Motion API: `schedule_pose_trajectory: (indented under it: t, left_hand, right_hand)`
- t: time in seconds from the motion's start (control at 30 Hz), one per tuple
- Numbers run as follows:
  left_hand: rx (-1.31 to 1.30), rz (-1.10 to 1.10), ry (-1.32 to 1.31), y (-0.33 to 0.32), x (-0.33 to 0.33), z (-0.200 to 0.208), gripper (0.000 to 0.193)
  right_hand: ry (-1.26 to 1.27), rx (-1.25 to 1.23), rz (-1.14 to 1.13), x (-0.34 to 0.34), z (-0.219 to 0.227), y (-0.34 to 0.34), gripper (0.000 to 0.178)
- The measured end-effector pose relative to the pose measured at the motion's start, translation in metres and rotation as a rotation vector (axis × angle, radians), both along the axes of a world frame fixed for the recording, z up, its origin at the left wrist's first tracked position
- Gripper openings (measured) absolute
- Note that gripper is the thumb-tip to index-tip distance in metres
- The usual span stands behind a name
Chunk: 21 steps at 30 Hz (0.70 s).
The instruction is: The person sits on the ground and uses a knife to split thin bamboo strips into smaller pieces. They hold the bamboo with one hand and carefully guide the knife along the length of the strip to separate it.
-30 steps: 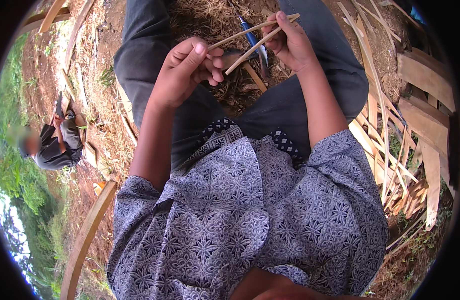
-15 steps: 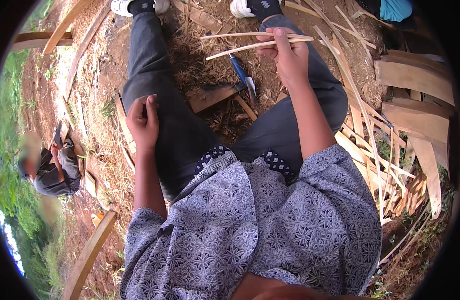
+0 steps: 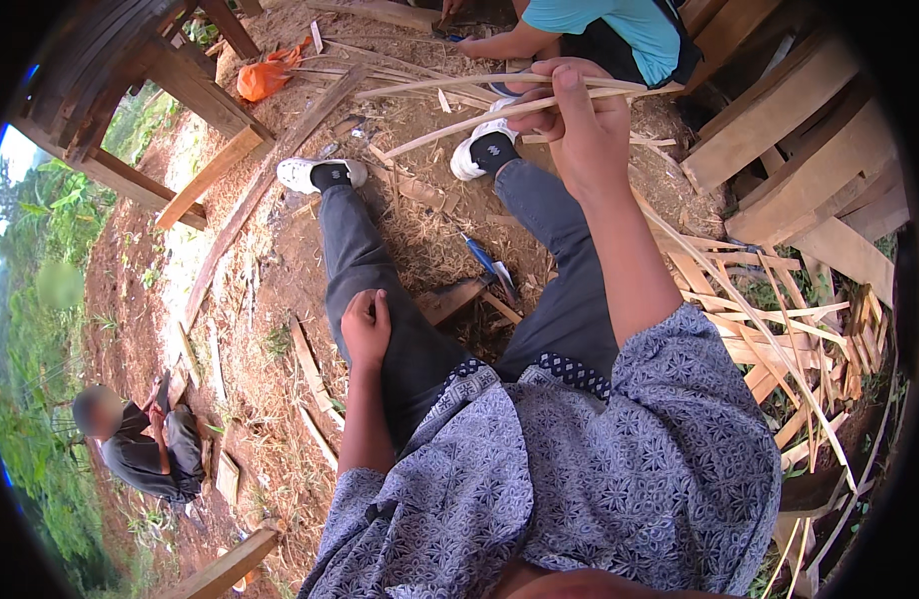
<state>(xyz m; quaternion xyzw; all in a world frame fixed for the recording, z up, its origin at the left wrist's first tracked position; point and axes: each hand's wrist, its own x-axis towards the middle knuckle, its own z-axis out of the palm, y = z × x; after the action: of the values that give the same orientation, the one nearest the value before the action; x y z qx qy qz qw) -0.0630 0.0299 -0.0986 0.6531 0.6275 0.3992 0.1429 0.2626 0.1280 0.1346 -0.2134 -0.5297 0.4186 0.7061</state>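
Observation:
My right hand (image 3: 589, 130) is raised at the upper right, its thumb and fingers pinching thin, pale wooden strips (image 3: 469, 126). The strips point left, and their free ends spread apart. On my left thigh rests my left hand (image 3: 365, 327), its fingers curled in with nothing visible in them. A knife with a blue handle (image 3: 476, 250) lies between my legs, beside a dark-edged piece of wood (image 3: 451, 299).
A heap of split strips (image 3: 769, 349) lies at my right, below stacked boards (image 3: 779, 130). A person in a teal shirt (image 3: 619, 30) crouches ahead. Another person (image 3: 155, 449) sits far left. An orange bag (image 3: 270, 77) lies near a wooden frame (image 3: 180, 80).
The view has tilted up, bringing the teal-shirted person and the orange bag into sight. My right hand is lifted with the strips still held. My left hand stays on my thigh.

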Motion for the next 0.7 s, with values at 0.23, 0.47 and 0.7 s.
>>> schedule_pose_trajectory:
  t: [0.23,0.47,0.7]
  left_hand:
    - [-0.005,0.017,-0.08,-0.001,-0.003,-0.008,0.018]
    - [-0.026,0.011,-0.119,-0.004,-0.004,-0.016,0.018]
    - [0.01,-0.004,-0.128,0.003,-0.008,-0.026,0.018]
  right_hand:
    - [-0.046,0.081,-0.094,0.002,0.02,-0.027,0.031]
    - [-0.001,0.099,-0.062,0.009,0.029,-0.04,0.029]
    - [0.056,0.069,-0.04,0.019,0.028,-0.043,0.03]
